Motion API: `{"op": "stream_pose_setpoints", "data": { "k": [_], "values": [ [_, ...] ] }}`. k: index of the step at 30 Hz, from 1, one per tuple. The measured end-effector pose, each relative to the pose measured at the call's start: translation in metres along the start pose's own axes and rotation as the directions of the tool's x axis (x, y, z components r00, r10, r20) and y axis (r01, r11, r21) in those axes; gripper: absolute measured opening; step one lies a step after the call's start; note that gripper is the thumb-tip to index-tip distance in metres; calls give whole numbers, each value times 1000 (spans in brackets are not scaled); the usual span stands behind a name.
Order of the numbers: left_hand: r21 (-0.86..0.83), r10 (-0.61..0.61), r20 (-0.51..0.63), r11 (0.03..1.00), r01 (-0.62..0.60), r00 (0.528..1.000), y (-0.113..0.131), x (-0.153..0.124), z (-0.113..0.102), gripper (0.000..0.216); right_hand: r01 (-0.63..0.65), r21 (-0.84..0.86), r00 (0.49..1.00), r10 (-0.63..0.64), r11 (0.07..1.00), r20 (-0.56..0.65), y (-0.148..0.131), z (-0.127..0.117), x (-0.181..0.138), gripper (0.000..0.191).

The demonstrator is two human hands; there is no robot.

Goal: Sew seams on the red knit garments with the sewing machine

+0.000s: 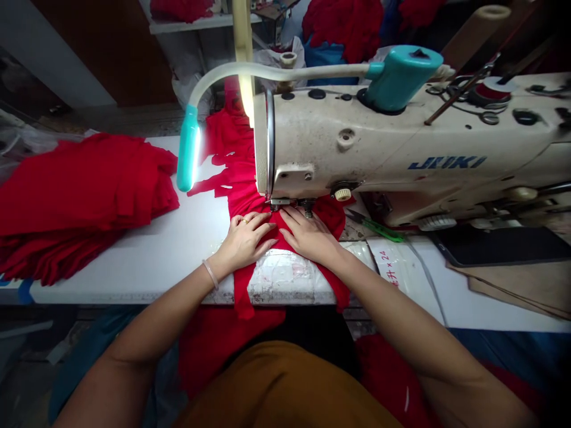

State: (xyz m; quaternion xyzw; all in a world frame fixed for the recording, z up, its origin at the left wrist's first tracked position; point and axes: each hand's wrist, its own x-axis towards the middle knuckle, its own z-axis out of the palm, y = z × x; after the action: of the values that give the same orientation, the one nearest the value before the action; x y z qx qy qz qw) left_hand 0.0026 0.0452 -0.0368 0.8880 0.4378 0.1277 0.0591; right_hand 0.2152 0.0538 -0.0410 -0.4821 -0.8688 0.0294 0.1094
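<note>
Under the needle area of a cream sewing machine (307, 142) marked JUKI lies a piece of red fabric (282, 239). My left hand (245, 238) rests flat on the cloth just left of the presser foot (275, 208), fingers stretched out. On the right, my right hand (310, 235) presses the same cloth, its fingers spread and their tips close to the foot. Strips of the fabric hang over the table's front edge between and beside my forearms. More of it bunches behind the machine head. The needle itself is too small to make out.
A tall stack of red fabric pieces (89, 196) lies to the left on the white table (187, 261). A lit teal lamp (188, 151) hangs on a bent neck. Green-handled snips (379, 227) and a black phone (504, 245) on brown card (513, 291) lie right.
</note>
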Motion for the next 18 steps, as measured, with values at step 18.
{"op": "stream_pose_setpoints", "data": {
  "k": [18],
  "values": [
    [-55, 21, -12, 998, -21, 1000, -20, 14, -2, 37, -644, -101, 602, 421, 759, -678, 157, -37, -165, 33]
  ]
}}
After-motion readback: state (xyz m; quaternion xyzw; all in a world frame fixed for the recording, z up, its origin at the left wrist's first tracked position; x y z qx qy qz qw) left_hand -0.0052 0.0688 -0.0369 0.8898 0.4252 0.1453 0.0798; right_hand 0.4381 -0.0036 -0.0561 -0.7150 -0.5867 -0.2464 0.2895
